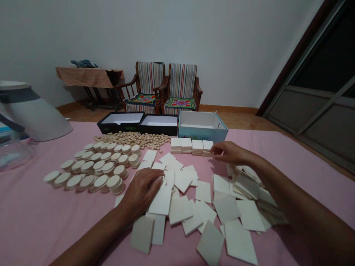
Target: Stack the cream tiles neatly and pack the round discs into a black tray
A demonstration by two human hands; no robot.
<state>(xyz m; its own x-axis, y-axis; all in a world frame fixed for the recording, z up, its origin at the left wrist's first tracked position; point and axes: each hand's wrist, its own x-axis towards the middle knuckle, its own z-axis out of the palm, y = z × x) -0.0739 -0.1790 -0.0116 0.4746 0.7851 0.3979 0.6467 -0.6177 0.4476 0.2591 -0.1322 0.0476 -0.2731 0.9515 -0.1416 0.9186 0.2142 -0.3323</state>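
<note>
Pale square wooden tiles [180,210] lie in a loose, overlapping heap on the pink cloth. My left hand [142,190] is at the heap's left side, its fingers curled together over tiles there; the palm side is hidden. Behind the heap, square tiles are piled in a short row of neat stacks [186,145]. At the right end of that row, my right hand [230,152] has its thumb and fingertips closed on the edge of the last stack [208,145]. More tiles [246,184] are bunched below my right forearm.
Stacked round wooden discs [87,166] stand in rows at left, with small wooden beads [133,138] behind. Two black box parts [122,127] [158,129] and a light-blue box [203,132] line the back. A white jug [36,111] stands far left. Two chairs are beyond the table.
</note>
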